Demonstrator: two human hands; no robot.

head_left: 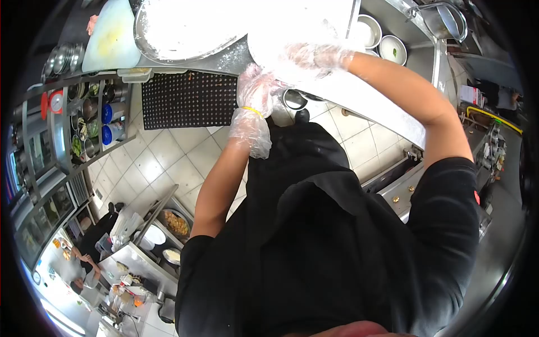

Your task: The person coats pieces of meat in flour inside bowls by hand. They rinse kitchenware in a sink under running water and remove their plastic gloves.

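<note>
My left hand (256,92), in a clear plastic glove with a yellow band at the wrist, is at the counter's front edge. Its fingers look curled at the near side of a white, curved-edged thing (259,48), washed out by glare; what they grip I cannot make out. My right hand (306,58), also gloved, reaches in from the right over that bright white area, and glare hides its fingers. Just left of them, a large metal tray (168,59) holds white powder, some of it spilled on the counter (227,62).
A stained cutting board (112,36) lies at the far left. Small metal bowls (393,50) stand to the right, with a wire strainer (443,21) beyond. Below are a black perforated mat (188,98) and tiled floor. Shelves (84,121) and another person (90,264) are at left.
</note>
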